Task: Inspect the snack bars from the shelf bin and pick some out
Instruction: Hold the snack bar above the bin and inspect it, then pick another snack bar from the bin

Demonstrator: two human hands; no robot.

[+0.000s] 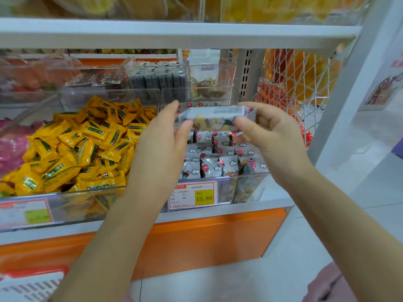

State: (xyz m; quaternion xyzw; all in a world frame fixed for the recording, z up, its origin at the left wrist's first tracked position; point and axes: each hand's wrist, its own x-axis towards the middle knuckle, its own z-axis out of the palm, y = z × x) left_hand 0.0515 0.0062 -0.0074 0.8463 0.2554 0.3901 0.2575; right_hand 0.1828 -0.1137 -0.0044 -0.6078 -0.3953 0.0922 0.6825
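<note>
- One snack bar is held level above the shelf bin, apart from the bars below, seemingly so that its wrapper can be read.
- Its left end is pinched between the thumb and fingers of the left hand; the grip there is narrow, closed on the wrapper's edge.
- Its right end is pinched in the same way by the right hand, whose grip is likewise closed on the wrapper.
- Because the bar is taken by its ends, the printed face and the clear window onto the filling are left uncovered, which suits an inspection.
- The other bars are packed upright in rows in the bin, so that one can probably be drawn out singly.
- A price label is fixed to the bin's front wall.
- Yellow sweets are heaped in the neighbouring bin on the left and are not touched.
- The inspecting step is judged to be in hand; no bar set aside is seen.
</note>
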